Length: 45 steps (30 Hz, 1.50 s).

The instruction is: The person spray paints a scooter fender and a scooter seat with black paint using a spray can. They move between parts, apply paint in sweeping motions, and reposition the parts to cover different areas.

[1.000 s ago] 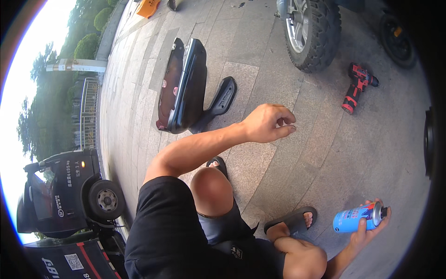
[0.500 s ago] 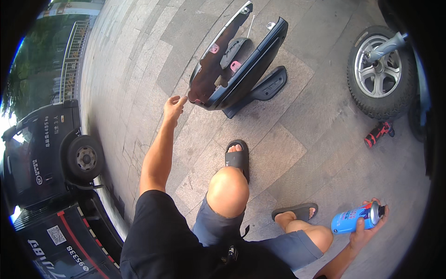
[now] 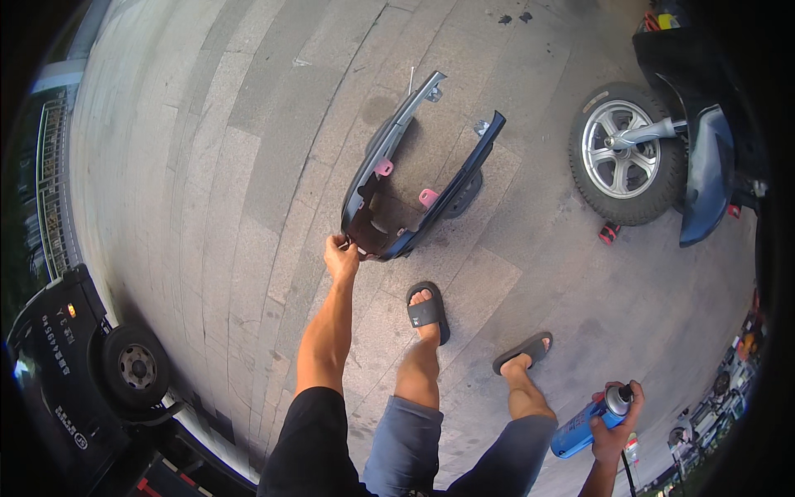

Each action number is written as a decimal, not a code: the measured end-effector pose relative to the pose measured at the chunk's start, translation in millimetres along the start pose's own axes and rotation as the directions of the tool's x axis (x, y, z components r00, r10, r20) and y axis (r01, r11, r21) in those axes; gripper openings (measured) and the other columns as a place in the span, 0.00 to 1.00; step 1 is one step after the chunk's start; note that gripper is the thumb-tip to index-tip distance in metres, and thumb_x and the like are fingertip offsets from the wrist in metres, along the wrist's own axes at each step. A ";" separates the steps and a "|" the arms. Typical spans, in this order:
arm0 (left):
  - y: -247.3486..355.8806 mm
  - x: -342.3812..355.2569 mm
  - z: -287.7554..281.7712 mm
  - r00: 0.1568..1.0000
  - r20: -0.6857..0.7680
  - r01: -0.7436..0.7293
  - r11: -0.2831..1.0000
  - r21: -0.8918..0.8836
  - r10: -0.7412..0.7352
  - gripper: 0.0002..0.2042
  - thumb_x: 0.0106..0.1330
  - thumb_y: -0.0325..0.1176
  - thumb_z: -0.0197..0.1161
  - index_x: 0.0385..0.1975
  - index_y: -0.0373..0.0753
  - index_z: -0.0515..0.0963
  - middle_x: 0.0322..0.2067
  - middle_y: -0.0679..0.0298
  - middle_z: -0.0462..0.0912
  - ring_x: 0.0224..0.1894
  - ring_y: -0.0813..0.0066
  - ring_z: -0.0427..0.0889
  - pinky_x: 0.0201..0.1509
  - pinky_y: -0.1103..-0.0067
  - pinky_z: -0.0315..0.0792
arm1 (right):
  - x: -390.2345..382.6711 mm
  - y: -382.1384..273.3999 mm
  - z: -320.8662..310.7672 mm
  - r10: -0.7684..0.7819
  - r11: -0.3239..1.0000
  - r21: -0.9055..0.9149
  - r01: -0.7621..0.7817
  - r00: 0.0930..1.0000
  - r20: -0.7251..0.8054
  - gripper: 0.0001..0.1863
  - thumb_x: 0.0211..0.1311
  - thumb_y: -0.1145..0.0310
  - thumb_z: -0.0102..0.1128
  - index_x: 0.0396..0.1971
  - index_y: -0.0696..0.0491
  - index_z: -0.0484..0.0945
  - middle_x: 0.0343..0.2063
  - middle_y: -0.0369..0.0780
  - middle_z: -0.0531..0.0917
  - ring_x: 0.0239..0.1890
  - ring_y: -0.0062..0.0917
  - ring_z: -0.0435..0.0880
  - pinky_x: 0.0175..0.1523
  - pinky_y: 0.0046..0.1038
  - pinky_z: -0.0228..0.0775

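My left hand [image 3: 341, 258] pinches the near rim of a dark blue, U-shaped vehicle body panel [image 3: 385, 219]. The panel has a brown inner side and its two long arms point away from me. Pink tabs [image 3: 427, 197] stick out inside the arms. Down at the lower right, my right hand [image 3: 611, 431] is wrapped round a blue spray can [image 3: 578, 429], held tilted, with a finger up by its black nozzle. The can is well apart from the panel.
A spoked wheel [image 3: 585, 178] with a grey fork tube stands at the right beside a dark blue fairing [image 3: 704, 178]. A red and black tool [image 3: 609, 234] lies under the tyre. My sandalled feet [image 3: 426, 311] are on the paving. At the left is a dark truck [image 3: 58, 348].
My left hand has gone from partly open beside the panel to gripping its rim. The panel has turned, its arms spread wider in view. The spray can has shifted lower and leftward.
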<state>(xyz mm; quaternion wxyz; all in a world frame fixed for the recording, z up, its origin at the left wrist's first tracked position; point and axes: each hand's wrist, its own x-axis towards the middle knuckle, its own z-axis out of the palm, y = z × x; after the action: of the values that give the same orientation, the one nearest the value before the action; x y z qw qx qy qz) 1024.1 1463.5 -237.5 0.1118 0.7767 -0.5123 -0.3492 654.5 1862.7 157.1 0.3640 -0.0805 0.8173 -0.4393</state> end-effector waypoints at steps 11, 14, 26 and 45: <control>120.6 48.8 -75.2 0.971 0.224 -0.049 0.987 -0.151 0.083 0.09 0.62 0.22 0.60 0.41 0.32 0.77 0.36 0.55 0.84 0.34 0.73 0.83 0.39 0.74 0.79 | 15.3 -64.0 55.0 0.045 0.992 0.123 -0.040 0.998 -0.042 0.50 0.46 0.72 0.75 0.71 0.50 0.57 0.54 0.44 0.77 0.50 0.29 0.81 0.55 0.34 0.77; 187.0 80.3 -99.8 0.946 0.322 0.032 0.975 -0.220 0.042 0.09 0.60 0.23 0.62 0.40 0.31 0.80 0.34 0.58 0.85 0.32 0.75 0.82 0.36 0.77 0.77 | 49.9 -90.2 78.4 -0.001 0.976 0.216 0.002 1.000 -0.005 0.49 0.45 0.75 0.72 0.71 0.50 0.57 0.53 0.44 0.77 0.49 0.30 0.82 0.55 0.36 0.77; 388.3 235.1 -63.6 0.840 0.253 -0.469 0.876 -0.108 0.481 0.09 0.65 0.24 0.64 0.42 0.28 0.78 0.37 0.55 0.86 0.38 0.69 0.88 0.40 0.73 0.82 | 160.1 -136.8 180.4 0.010 0.931 0.365 0.002 0.999 -0.032 0.48 0.48 0.78 0.71 0.70 0.52 0.58 0.53 0.43 0.77 0.50 0.28 0.81 0.55 0.34 0.78; 426.4 390.0 75.1 0.493 0.670 -0.631 0.758 -0.163 0.555 0.12 0.65 0.21 0.60 0.47 0.26 0.75 0.40 0.55 0.83 0.37 0.68 0.88 0.39 0.74 0.83 | 143.8 -141.6 464.0 0.389 0.771 0.636 -0.037 0.818 -0.423 0.48 0.51 0.77 0.75 0.71 0.50 0.56 0.49 0.43 0.80 0.49 0.28 0.83 0.53 0.33 0.81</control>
<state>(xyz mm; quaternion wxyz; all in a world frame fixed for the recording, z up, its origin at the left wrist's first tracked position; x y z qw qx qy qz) 759.0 944.6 -232.9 -0.0124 0.3710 -0.7681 -0.5218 832.9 1406.7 29.7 0.1781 0.2617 0.7059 -0.6336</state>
